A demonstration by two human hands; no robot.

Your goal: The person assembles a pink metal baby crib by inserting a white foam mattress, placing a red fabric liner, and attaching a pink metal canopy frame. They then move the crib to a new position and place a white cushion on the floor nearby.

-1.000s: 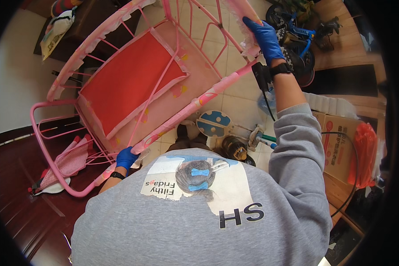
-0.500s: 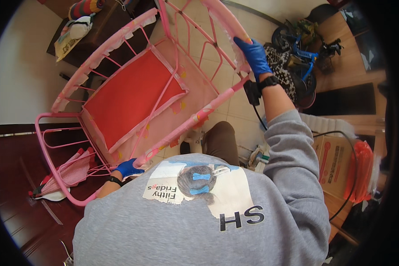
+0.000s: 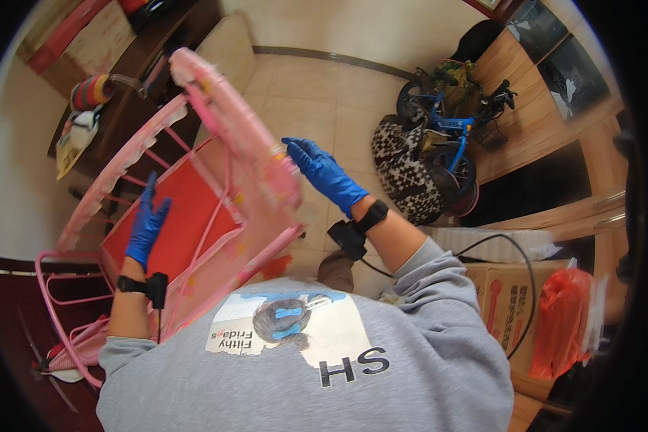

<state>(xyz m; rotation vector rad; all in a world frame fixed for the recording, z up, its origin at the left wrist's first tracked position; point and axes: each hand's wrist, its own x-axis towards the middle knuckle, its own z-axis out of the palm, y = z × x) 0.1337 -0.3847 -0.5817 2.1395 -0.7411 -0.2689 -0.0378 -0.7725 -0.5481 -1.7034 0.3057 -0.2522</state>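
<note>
A pink metal-framed crib (image 3: 266, 252) with frilled pink fabric on its rails stands at the left. A red mat (image 3: 201, 205) with a pink border lies in it. My left hand (image 3: 147, 225), in a blue glove, hovers over the mat with its fingers stretched out and nothing in them. Beside the crib's padded end panel (image 3: 241, 122), my right hand (image 3: 324, 175), also gloved in blue, has straight fingers close to the panel's outer face. Whether they touch it I cannot tell. Black bands with small devices sit on both wrists.
To the right stand a blue bicycle (image 3: 450, 129) and a black-and-white patterned cloth (image 3: 403, 165). Nearer are a cardboard box (image 3: 500, 302) and red plastic bags (image 3: 563, 320). A dark cabinet (image 3: 169, 54) holding several items is at the far left. A black cable (image 3: 531, 288) loops at my right.
Both hands have let go of the crib's rails. My left hand has moved up over the mat, my right hand to the left. The end panel has swung inward, and the view has shifted.
</note>
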